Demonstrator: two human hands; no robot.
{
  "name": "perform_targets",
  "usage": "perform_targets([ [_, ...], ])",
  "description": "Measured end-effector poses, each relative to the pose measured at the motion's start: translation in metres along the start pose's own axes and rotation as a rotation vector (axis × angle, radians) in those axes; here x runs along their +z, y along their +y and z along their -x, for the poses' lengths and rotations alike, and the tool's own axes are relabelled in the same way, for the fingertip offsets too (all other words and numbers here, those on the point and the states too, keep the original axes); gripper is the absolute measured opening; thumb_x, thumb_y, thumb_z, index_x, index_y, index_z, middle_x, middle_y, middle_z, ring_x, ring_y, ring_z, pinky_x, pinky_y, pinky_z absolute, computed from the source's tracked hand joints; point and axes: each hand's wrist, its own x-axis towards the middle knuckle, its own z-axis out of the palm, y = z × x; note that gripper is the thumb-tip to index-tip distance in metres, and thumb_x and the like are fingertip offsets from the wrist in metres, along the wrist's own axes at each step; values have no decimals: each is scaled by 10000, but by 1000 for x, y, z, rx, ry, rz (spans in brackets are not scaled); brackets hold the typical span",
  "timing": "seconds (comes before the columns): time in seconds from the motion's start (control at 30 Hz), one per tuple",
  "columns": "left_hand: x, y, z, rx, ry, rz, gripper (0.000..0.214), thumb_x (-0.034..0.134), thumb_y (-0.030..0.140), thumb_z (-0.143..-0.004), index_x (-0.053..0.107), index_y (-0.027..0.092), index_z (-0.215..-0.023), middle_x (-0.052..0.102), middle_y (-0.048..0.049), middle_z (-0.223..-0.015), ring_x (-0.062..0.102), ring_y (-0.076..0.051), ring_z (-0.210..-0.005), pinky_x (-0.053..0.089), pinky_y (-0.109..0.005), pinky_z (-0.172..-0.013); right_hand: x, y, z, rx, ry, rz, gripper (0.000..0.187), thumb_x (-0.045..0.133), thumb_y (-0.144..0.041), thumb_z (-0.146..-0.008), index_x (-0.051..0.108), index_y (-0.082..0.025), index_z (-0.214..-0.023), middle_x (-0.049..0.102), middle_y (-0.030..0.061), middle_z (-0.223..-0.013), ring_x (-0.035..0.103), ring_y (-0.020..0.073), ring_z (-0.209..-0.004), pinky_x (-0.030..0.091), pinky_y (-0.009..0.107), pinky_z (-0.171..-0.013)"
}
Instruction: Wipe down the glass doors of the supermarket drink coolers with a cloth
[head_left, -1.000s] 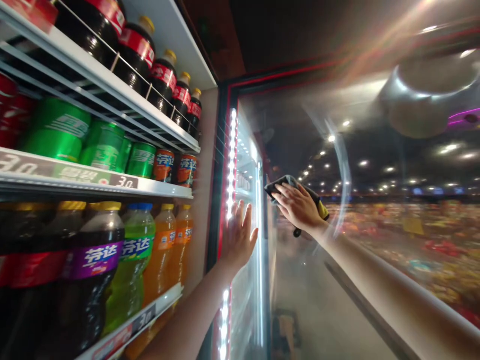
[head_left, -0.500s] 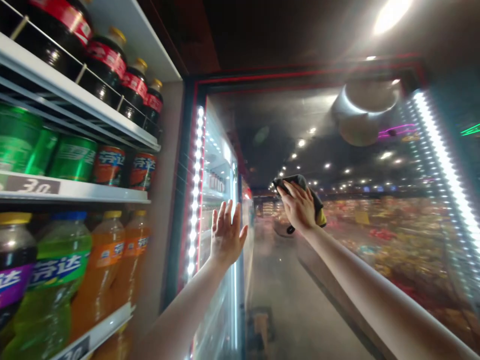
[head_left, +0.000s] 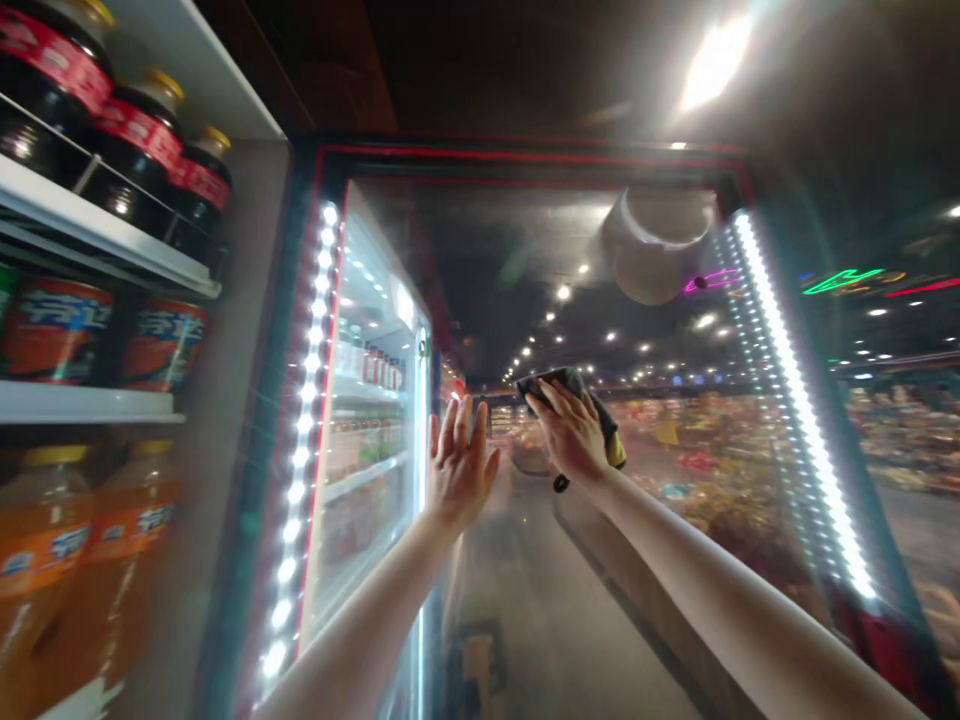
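Both hands up: my left hand (head_left: 459, 478) open and empty, my right hand (head_left: 571, 437) spread over a dark cloth (head_left: 568, 378) against the glass door (head_left: 495, 235), which could swing away if I push too hard.

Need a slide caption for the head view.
Right hand flattens a dark cloth against the glass door, left hand open nearby, bottles shelved at left.

Your left hand (head_left: 459, 475) and right hand (head_left: 571, 435): bare, fingers (head_left: 462, 425) slim. Your left forearm (head_left: 375, 605) and right forearm (head_left: 712, 575): bare too, long, tapering (fine detail lost to blur).
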Motion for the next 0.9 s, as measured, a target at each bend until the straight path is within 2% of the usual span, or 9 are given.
perform_targets([
  [0.13,16,25,-6,16,-20,72,762,528,313,-973,148,214,-1626,299,-167,-1656,207,-329,-1558,192,-619,-1251,-16,32,13,-152,-143,-1,512,491,-198,-981,526,-360,-1466,491,8,-1560,434,235,-1441,307,494,-1225],
  [0.27,26,41,-5,13,-31,106,743,523,301,-973,172,222,-1623,309,-150,-1656,195,-314,-1563,182,-589,-1266,-31,80,54,188,27,73,557,457,-180,-968,486,-332,-1503,494,58,-1552,480,287,-1392,397,532,-1151],
  [0.37,32,49,-9,37,-28,115,746,531,304,-971,175,233,-1624,344,-141,-1642,193,-314,-1563,184,-584,-1267,-28,77,83,245,77,91,560,444,-177,-970,480,-335,-1506,507,70,-1537,473,300,-1397,411,538,-1132],
  [0.47,41,60,-21,72,-11,121,747,538,303,-972,178,230,-1623,352,-147,-1637,219,-318,-1556,178,-590,-1265,-25,65,75,63,-60,62,560,451,-152,-959,509,-338,-1484,494,35,-1553,432,267,-1435,340,513,-1195],
  [0.57,51,74,-38,82,12,134,744,536,315,-977,180,224,-1623,323,-160,-1648,231,-327,-1551,177,-607,-1259,-31,82,44,46,-102,65,581,453,-141,-954,494,-350,-1494,471,8,-1571,408,235,-1449,327,465,-1212],
  [0.67,59,88,-44,99,19,165,767,533,308,-977,142,234,-1632,316,-156,-1650,227,-328,-1552,183,-615,-1256,-41,121,43,226,-5,134,530,450,-187,-972,532,-364,-1464,410,28,-1604,396,274,-1449,342,532,-1192],
  [0.77,63,97,-39,121,18,185,810,542,292,-973,81,255,-1638,325,-138,-1648,222,-324,-1552,180,-611,-1260,-43,141,83,499,233,220,455,447,-231,-980,622,-339,-1386,472,103,-1521,479,331,-1356,402,623,-1109],
  [0.83,66,101,-36,150,24,195,836,551,281,-970,48,271,-1638,337,-120,-1645,216,-319,-1553,170,-608,-1264,-41,141,107,489,298,173,440,443,-216,-979,658,-323,-1347,572,116,-1392,543,306,-1279,467,573,-1062],
  [0.9,70,107,-39,189,41,205,852,558,268,-968,29,281,-1636,353,-114,-1637,223,-315,-1550,165,-611,-1265,-40,140,111,319,224,54,448,438,-182,-979,664,-324,-1340,633,89,-1326,566,258,-1268,494,488,-1062],
])
